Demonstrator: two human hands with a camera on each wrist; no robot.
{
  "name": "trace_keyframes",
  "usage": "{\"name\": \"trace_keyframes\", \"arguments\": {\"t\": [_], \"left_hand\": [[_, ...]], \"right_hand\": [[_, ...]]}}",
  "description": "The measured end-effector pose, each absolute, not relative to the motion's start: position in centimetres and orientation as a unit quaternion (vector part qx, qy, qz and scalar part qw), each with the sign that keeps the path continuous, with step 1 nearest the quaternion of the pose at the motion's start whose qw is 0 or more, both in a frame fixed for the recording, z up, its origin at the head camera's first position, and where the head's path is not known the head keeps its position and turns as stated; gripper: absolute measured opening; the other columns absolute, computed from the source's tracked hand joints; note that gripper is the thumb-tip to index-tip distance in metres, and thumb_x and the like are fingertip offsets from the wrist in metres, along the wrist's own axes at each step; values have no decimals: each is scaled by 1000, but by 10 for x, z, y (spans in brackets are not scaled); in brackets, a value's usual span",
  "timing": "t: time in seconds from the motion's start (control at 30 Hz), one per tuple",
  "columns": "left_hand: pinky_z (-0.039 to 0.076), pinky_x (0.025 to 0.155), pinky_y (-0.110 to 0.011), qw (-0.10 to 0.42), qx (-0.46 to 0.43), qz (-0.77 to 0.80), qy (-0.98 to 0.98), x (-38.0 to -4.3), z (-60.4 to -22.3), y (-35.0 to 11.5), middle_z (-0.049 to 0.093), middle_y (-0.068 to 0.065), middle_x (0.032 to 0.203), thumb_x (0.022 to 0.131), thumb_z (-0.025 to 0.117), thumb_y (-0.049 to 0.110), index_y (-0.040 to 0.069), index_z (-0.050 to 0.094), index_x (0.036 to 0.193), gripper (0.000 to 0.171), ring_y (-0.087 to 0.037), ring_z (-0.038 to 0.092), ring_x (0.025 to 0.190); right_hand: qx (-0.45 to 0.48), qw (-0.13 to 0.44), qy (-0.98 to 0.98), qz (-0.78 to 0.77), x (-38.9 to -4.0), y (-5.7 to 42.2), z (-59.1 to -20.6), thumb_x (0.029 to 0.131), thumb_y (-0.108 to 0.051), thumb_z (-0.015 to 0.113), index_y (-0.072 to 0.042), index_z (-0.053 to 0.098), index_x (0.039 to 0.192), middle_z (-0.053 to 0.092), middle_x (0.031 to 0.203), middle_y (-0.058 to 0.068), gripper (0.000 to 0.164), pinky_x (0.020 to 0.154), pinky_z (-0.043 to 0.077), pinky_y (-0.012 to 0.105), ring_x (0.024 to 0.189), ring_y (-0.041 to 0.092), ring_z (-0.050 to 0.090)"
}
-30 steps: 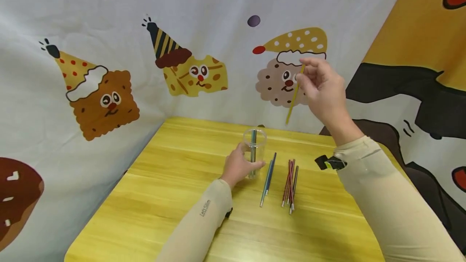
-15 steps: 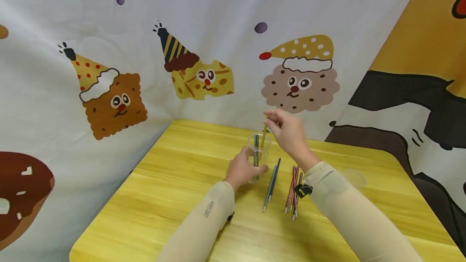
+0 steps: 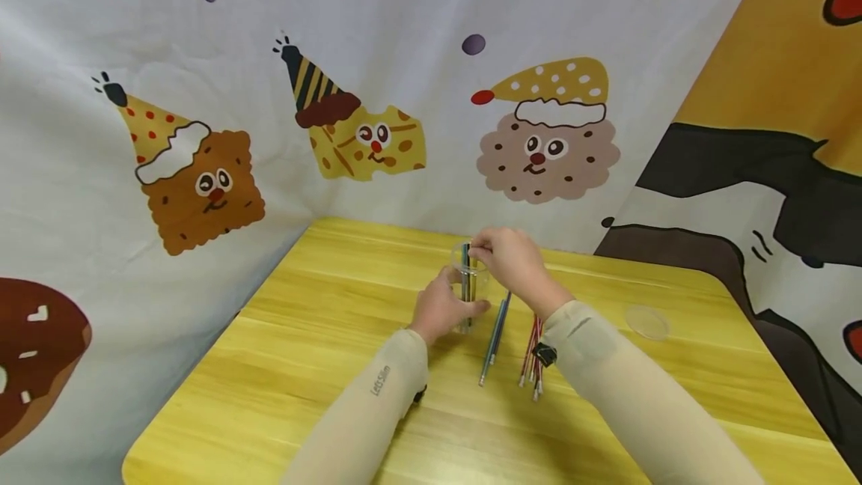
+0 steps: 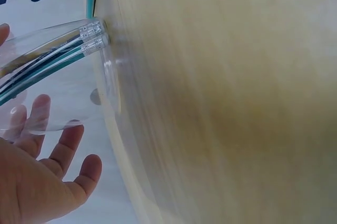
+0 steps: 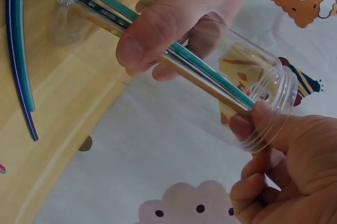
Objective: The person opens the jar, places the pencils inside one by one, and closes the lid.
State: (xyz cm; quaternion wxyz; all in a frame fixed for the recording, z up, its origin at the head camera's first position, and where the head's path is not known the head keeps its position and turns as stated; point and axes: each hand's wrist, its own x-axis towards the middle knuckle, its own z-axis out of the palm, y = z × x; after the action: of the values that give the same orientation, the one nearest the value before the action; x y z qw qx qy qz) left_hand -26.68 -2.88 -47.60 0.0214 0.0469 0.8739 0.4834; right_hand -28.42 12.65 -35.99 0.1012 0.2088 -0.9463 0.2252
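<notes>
My left hand (image 3: pixel 439 307) grips a clear plastic jar (image 5: pixel 210 124) around its side, thumb toward me in the head view. Inside lean a teal pencil (image 5: pixel 113 4), a dark green pencil (image 5: pixel 100 9) and a yellow pencil (image 5: pixel 205 87), their silvery eraser ends at the jar's bottom. At the mouth, my right hand (image 3: pixel 515 264) pinches the top of the yellow pencil between thumb and forefinger, the fingertips just within the rim. In the left wrist view the jar's base (image 4: pixel 108 71) is close to the tabletop.
Right of the jar lie blue and teal pencils (image 3: pixel 494 339), then a bunch of red pencils (image 3: pixel 532 354), partly covered by the right sleeve. A clear round lid (image 3: pixel 648 322) lies farther right on the yellow wooden table (image 3: pixel 283 365). Behind hangs a printed cloth (image 3: pixel 377 13).
My right hand has come down and left from high over the table, bringing the yellow pencil into the jar beside the others. The left hand still holds the jar.
</notes>
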Motion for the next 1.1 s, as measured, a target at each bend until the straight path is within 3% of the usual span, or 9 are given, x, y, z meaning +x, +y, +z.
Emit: {"name": "trace_keyframes", "arguments": {"t": [0.13, 0.4, 0.53, 0.63, 0.8, 0.97, 1.1], "left_hand": [[51, 110, -58, 31, 42, 479, 876, -267, -476, -29, 68, -6, 142, 84, 87, 58, 16, 55, 144, 80, -32, 64, 126], [54, 104, -55, 40, 45, 479, 876, -268, -479, -28, 70, -6, 134, 84, 87, 60, 16, 56, 141, 79, -29, 65, 117], [53, 106, -55, 43, 43, 484, 873, -270, -479, -28, 69, -7, 139, 84, 87, 60, 14, 55, 144, 82, -30, 65, 121], [52, 109, -56, 37, 40, 490, 870, -272, -475, -30, 68, -7, 140, 84, 87, 57, 14, 55, 144, 80, -30, 65, 121], [52, 108, -56, 43, 35, 491, 870, -273, -471, -33, 68, -7, 140, 84, 88, 55, 17, 55, 142, 77, -30, 65, 116], [53, 108, -56, 46, 34, 482, 874, -278, -472, -31, 62, -5, 152, 84, 88, 55, 18, 53, 147, 81, -32, 64, 125], [53, 109, -56, 47, 29, 483, 874, -279, -475, -26, 64, -2, 148, 84, 90, 52, 19, 53, 147, 81, -31, 65, 126]], "right_hand": [[199, 115, -950, 212, -282, 121, -360, 102, -23, 75, -12, 84, 106, 83, 102, 4, 14, 77, 62, 42, 84, 22, 75], [185, 115, -952, 213, -279, 121, -366, 102, -23, 75, -11, 84, 115, 82, 112, 9, 20, 84, 64, 46, 99, 28, 77], [179, 109, -955, 211, -280, 120, -366, 103, -24, 73, -11, 83, 118, 82, 112, 10, 22, 74, 61, 41, 87, 26, 74], [178, 109, -955, 211, -282, 117, -363, 105, -25, 71, -12, 82, 121, 82, 111, 11, 24, 62, 51, 34, 71, 22, 65], [174, 103, -961, 187, -282, 112, -360, 106, -28, 68, -15, 76, 134, 80, 114, 14, 31, 59, 46, 30, 67, 20, 59], [194, 131, -948, 213, -282, 121, -365, 108, -26, 64, -17, 63, 150, 77, 117, 17, 43, 70, 58, 39, 79, 26, 67], [175, 176, -919, 306, -283, 148, -372, 109, -24, 63, -10, 65, 147, 77, 118, 17, 40, 78, 59, 43, 86, 29, 67]]}}
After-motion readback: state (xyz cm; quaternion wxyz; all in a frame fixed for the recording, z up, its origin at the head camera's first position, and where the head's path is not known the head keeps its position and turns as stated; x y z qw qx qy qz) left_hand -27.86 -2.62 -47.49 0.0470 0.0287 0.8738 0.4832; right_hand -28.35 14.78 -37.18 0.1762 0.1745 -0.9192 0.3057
